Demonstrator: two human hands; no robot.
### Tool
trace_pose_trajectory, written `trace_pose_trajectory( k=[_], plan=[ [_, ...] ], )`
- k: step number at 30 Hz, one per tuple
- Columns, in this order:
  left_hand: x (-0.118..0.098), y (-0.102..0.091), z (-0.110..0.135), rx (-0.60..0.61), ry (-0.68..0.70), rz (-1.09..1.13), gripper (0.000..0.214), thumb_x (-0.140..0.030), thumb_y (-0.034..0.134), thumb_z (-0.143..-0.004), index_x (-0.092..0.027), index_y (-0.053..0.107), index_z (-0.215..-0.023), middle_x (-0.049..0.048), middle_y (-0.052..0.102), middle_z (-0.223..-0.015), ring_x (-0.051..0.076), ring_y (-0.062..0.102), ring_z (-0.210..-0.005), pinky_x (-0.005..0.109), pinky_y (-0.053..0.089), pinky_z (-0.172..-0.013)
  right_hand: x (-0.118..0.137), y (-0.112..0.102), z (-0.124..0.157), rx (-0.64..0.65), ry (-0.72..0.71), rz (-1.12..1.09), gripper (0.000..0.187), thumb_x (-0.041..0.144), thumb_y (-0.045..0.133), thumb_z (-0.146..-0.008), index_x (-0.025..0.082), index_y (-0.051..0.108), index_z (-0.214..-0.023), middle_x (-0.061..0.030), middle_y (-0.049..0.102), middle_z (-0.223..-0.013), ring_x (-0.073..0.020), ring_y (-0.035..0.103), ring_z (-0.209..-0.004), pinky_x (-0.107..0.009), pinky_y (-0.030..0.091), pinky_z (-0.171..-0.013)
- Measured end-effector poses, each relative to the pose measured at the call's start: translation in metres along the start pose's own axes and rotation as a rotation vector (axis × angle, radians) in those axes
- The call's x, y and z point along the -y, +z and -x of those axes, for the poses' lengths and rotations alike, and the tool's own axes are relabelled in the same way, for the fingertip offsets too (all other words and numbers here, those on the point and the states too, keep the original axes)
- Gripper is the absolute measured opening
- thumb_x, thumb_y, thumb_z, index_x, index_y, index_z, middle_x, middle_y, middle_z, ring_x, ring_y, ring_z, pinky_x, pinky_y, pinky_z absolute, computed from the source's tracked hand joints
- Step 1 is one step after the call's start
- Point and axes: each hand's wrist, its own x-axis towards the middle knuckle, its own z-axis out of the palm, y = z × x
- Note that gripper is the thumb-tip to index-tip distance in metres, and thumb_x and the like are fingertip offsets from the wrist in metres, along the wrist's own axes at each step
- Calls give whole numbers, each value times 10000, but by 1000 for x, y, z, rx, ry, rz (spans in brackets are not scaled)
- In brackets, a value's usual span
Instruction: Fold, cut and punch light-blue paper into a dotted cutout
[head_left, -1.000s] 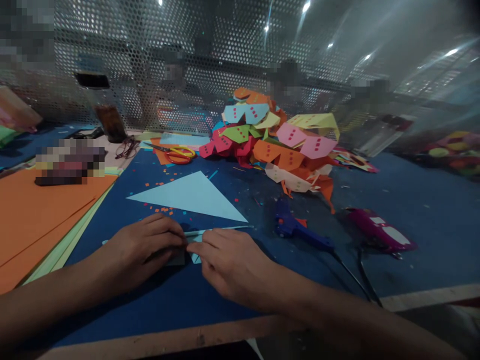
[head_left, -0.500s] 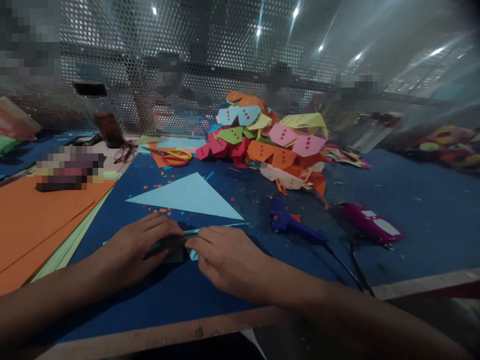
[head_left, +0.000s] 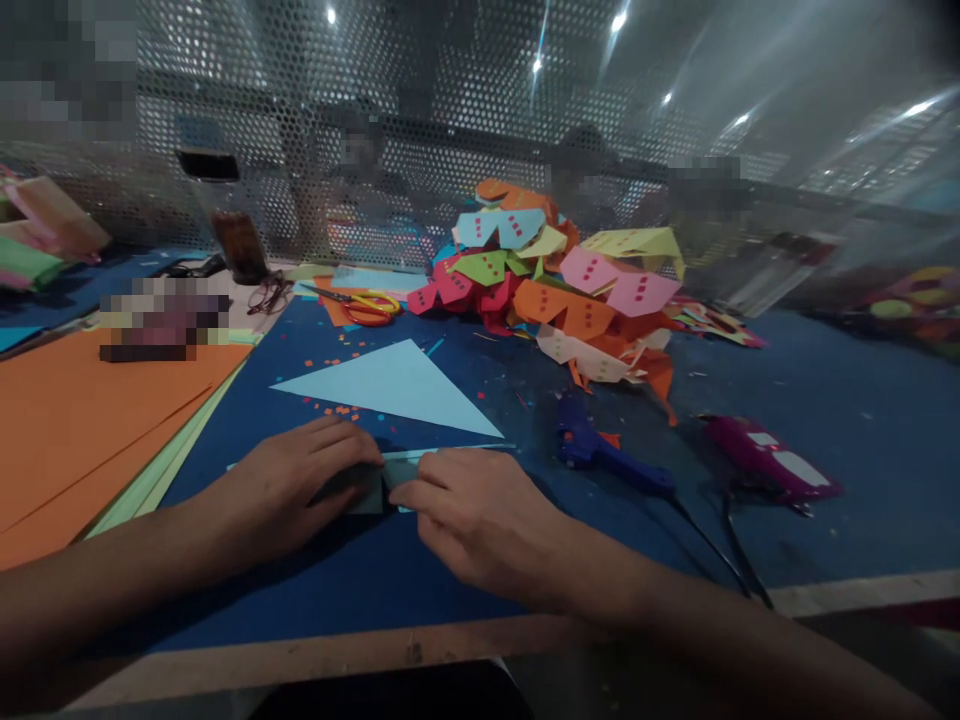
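Note:
Both my hands rest on a folded strip of light blue paper (head_left: 390, 478) lying on the blue table top (head_left: 825, 400). My left hand (head_left: 289, 485) lies over its left part, fingers curled and pressing down. My right hand (head_left: 472, 515) pinches the paper's right part between thumb and fingers. The fingertips of the two hands nearly meet over the paper. Most of the paper is hidden under my hands. A light blue paper triangle (head_left: 390, 385) lies flat just beyond them.
A heap of coloured folded paper shapes (head_left: 555, 280) sits behind. Yellow-handled scissors (head_left: 360, 305) lie at the back left. A blue glue gun (head_left: 600, 455) and a magenta one (head_left: 765, 465) lie to the right, cords trailing. Orange sheets (head_left: 82, 420) cover the left. A perforated metal screen stands behind.
My hands stay on the folded paper; the fingers shifted slightly along it, covering more of it. The view moved a little.

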Motion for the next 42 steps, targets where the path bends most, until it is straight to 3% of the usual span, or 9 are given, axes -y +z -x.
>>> trace_pose_trajectory(
  k=[7,10,12,15,19,25,35,42],
  plan=[
    [-2,1,1,22,-20,36,136,-160,486,-980,-213,606,-1016,59,685,-1028,205,632,-968,328,517,-820,-1,-2,0,-34,-45,-10,169,116,508,-886,182,649,-823,-19,630,-802,-151,522,-716,-299,353,-644],
    [-6,-2,0,52,-5,26,89,-250,562,-969,-211,592,-1042,68,677,-1069,221,621,-989,347,520,-824,-2,-1,0,-45,-75,-12,181,117,499,-876,183,641,-785,-16,619,-777,-153,519,-705,-303,356,-634],
    [-8,-4,0,72,11,6,174,-319,626,-939,-205,587,-1065,76,670,-1087,237,615,-993,366,524,-817,-2,1,0,-74,-77,-27,186,117,498,-870,183,648,-781,-16,615,-764,-156,522,-698,-303,364,-630],
    [-10,-5,1,77,14,-31,209,-342,647,-927,-191,592,-1061,86,664,-1102,249,611,-999,384,528,-816,-4,4,-1,-195,-50,-59,190,105,496,-873,173,671,-840,-25,627,-781,-160,548,-722,-294,398,-653],
    [-12,-2,1,91,8,-75,102,-261,542,-982,-184,608,-989,91,667,-1084,249,608,-982,393,524,-803,-8,6,-6,-318,30,-94,235,93,469,-931,149,687,-999,-76,667,-931,-185,591,-860,-300,458,-766],
    [-16,0,0,28,94,-156,159,-194,458,-1013,-179,608,-960,79,679,-986,231,613,-900,365,515,-745,-14,11,-13,-146,125,-59,234,169,488,-1003,153,658,-1163,-110,653,-1117,-233,565,-1053,-384,452,-933],
    [-21,0,0,22,106,-96,186,-139,442,-995,-177,586,-884,72,662,-941,216,603,-888,339,498,-721,-12,9,-12,-80,173,-57,148,181,556,-974,150,666,-1067,-94,655,-1066,-227,564,-1003,-364,410,-875],
    [-26,2,0,20,30,-130,139,-172,474,-971,-185,570,-872,69,632,-912,217,595,-833,342,494,-695,-13,10,-11,-92,103,-68,162,152,564,-963,158,660,-1093,-89,631,-1054,-221,548,-991,-354,411,-845]
  ],
)
